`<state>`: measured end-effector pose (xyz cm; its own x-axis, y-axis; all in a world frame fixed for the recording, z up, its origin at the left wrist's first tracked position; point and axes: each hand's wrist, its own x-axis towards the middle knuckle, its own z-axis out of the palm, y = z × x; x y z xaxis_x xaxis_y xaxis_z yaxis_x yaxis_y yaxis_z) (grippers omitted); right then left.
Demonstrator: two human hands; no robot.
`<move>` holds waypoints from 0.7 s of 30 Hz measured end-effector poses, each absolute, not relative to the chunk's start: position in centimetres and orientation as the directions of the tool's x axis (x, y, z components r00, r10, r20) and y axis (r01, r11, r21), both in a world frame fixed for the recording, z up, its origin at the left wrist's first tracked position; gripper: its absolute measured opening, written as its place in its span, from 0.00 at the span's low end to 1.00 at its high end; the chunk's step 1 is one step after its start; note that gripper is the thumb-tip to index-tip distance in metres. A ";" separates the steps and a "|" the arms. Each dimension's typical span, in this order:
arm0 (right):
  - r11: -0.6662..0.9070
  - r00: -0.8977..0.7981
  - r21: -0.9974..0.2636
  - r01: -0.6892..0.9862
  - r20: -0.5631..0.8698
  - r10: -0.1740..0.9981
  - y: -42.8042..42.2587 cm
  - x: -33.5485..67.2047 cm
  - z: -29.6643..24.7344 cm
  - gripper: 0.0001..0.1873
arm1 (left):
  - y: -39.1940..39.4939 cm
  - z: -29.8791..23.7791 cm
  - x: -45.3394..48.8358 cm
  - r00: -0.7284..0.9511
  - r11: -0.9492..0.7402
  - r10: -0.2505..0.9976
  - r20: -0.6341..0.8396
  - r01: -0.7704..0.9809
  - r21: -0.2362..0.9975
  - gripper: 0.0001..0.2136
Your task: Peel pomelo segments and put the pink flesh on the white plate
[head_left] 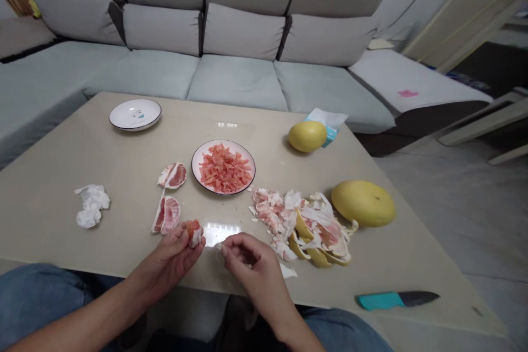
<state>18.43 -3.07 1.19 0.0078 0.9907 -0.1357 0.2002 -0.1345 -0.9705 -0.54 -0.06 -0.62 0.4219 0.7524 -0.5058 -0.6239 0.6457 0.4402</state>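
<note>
My left hand is closed around a pink pomelo segment at the near edge of the table. My right hand sits just to its right, fingers pinched on a thin white strip of membrane. Beyond my left hand lie two more pomelo segments. A plate of peeled pink flesh stands at the table's middle. To the right of my right hand spreads a heap of peel and pith.
An empty white plate stands at the back left, a crumpled tissue at the left. Two whole yellow pomelos lie on the right, a tissue pack behind one. A teal-handled knife rests near the front right edge. A grey sofa stands behind.
</note>
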 end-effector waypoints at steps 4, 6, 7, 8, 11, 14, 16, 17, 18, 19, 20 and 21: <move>0.059 -0.010 -0.944 0.324 0.059 0.998 -2.6 19.3 0.9 0.12 | 0.0 -0.8 -0.8 0.485 0.699 0.710 -0.511 -0.578 0.422 0.11; 0.080 -0.014 -0.932 0.353 0.081 0.997 -2.6 19.1 0.8 0.13 | -0.1 -0.8 -0.7 0.476 0.703 0.707 -0.522 -0.556 0.444 0.11; 0.067 -0.009 -0.930 0.361 0.069 0.998 -2.7 18.9 0.7 0.12 | -0.2 -0.8 -0.5 0.470 0.702 0.708 -0.526 -0.543 0.460 0.10; 0.047 -0.003 -0.932 0.360 0.049 0.999 -2.9 18.5 0.6 0.11 | -0.2 -0.8 -0.4 0.462 0.698 0.714 -0.526 -0.532 0.480 0.09; 0.011 0.009 -0.946 0.324 0.015 1.000 -3.3 17.4 0.3 0.06 | -0.5 -0.9 0.1 0.463 0.665 0.747 -0.478 -0.516 0.539 0.06; 0.016 0.012 -0.955 0.296 0.020 1.000 -3.6 16.6 0.2 0.04 | -0.9 -1.0 0.4 0.479 0.639 0.767 -0.426 -0.516 0.570 0.06; 0.023 0.010 -0.957 0.290 0.027 1.000 -3.7 16.4 0.2 0.04 | -1.1 -1.1 0.6 0.483 0.645 0.763 -0.431 -0.510 0.570 0.06; 0.020 0.009 -0.959 0.284 0.024 1.000 -3.8 16.4 0.3 0.06 | -1.2 -1.1 0.6 0.486 0.652 0.756 -0.439 -0.505 0.565 0.06; 0.014 0.009 -0.960 0.279 0.017 1.000 -3.8 16.5 0.4 0.07 | -1.2 -1.1 0.6 0.491 0.661 0.749 -0.445 -0.503 0.558 0.06; 0.008 0.013 -0.961 0.278 0.013 1.000 -3.8 16.6 0.6 0.08 | -1.3 -1.0 0.6 0.499 0.667 0.743 -0.446 -0.503 0.549 0.06; 0.004 0.028 -0.960 0.280 0.012 1.000 -3.8 16.7 0.8 0.08 | -1.3 -1.0 0.5 0.509 0.671 0.740 -0.440 -0.507 0.542 0.07; 0.001 0.052 -0.958 0.286 0.016 0.999 -3.8 16.9 1.0 0.08 | -1.2 -1.0 0.5 0.517 0.672 0.739 -0.432 -0.511 0.537 0.07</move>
